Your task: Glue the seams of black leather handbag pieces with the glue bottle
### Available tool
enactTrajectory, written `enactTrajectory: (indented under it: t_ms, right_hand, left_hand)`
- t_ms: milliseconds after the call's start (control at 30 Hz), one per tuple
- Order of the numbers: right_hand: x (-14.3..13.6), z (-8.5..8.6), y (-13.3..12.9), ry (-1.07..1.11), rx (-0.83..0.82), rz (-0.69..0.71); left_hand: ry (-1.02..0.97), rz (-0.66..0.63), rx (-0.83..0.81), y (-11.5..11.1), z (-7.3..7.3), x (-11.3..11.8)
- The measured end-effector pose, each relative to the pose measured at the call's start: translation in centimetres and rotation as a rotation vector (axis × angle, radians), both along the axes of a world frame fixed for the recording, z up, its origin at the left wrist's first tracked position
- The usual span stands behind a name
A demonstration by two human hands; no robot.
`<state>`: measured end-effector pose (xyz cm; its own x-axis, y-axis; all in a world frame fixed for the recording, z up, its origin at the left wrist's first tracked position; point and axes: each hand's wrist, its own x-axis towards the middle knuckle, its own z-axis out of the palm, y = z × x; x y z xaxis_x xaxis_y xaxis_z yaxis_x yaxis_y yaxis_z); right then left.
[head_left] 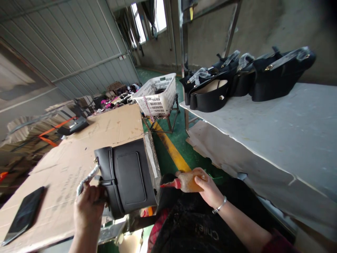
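Note:
A black handbag (131, 177) lies on the cardboard-covered table (116, 123), close to its right edge. My left hand (89, 203) is closed at the bag's left end, by the plastic-wrapped handle (88, 178); the fingertips are partly hidden. In front of my lap, my right hand (210, 189) is wrapped around a squeeze bottle (188, 181) of amber liquid, held nearly level. Its red nozzle points left toward the bag, apart from it by a small gap.
On the table's left lies a dark phone or tablet (25, 214). A white plastic basket (158, 96) stands on a metal frame beyond the table. Several black bags (279, 75) sit on the grey table (263, 126) at right. Cardboard stacks (31, 128) line the left.

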<state>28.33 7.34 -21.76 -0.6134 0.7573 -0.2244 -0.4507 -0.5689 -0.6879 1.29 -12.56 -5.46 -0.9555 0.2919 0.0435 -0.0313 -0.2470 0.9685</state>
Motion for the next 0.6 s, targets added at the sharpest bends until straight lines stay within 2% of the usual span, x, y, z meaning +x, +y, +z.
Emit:
enactTrajectory:
  t_ms: [133, 200, 300, 400, 467, 533, 600]
  right_hand:
    - [0.2, 0.2, 0.4, 0.041, -0.025, -0.056]
    - [0.5, 0.3, 0.6, 0.05, -0.015, -0.077]
    - [1.0, 0.6, 0.7, 0.052, -0.005, -0.103]
    - [1.4, 0.8, 0.6, 0.05, 0.009, -0.105]
    - [1.6, 0.8, 0.5, 0.039, 0.02, -0.103]
    - [1.4, 0.8, 0.5, 0.024, 0.022, -0.111]
    - [1.1, 0.8, 0.7, 0.008, 0.021, -0.118]
  left_hand:
    - [0.197, -0.072, 0.15, 2.6, 2.7, -0.6]
    - [0.236, -0.06, 0.166, 3.2, 3.0, -0.9]
    - [0.156, 0.005, 0.079, 2.2, 1.7, -1.2]
    - [-0.097, 0.079, -0.091, -0.8, -0.6, -1.0]
    - [-0.222, 0.103, -0.151, -3.1, -1.6, -0.7]
    - [-0.285, 0.134, -0.18, -4.7, -1.9, -0.2]
    - [-0.319, 0.159, -0.193, -5.2, -1.4, 0.4]
